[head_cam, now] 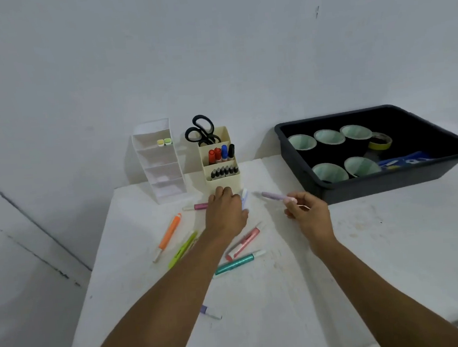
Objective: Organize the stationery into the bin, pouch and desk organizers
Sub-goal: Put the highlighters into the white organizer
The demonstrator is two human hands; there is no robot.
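Note:
My left hand reaches over the table in front of the cream organizer, its fingers curled around a pale blue pen. My right hand pinches a lilac pen above the table, near the black bin. Loose pens lie on the white table: a magenta one, an orange one, a green one, a pink one, a teal one and a small purple-and-white one.
A white tiered organizer stands at the back left with two small items in its top tier. The cream organizer holds scissors, markers and dark pens. The black bin holds several tape rolls, a yellow tape roll and a blue packet. The table's left edge drops off.

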